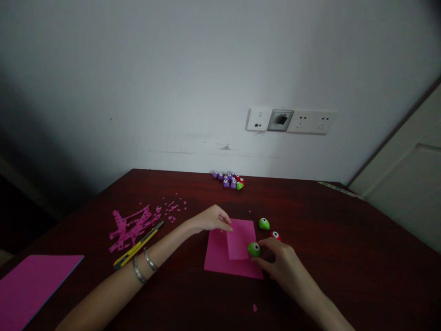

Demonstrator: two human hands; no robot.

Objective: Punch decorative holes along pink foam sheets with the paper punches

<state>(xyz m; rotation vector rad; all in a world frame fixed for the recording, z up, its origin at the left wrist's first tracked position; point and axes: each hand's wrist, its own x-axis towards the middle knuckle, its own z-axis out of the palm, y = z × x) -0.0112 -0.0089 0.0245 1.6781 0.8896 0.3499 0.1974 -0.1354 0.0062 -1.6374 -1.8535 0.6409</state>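
My left hand is closed in a pinch on the upper left corner of a small pink sheet of paper. Beneath that sheet lies a larger pink sheet of paper, flat on the table. My right hand grips a small green craft punch by its right side, at the right edge of the small sheet. Just beyond it stand another green punch and a red punch, the latter partly hidden by my right hand.
Pink paper scraps and tiny cut pieces lie at left, near a yellow utility knife. A pink pad sits at the front left. Several purple punches, with red and green ones, cluster by the wall below the sockets.
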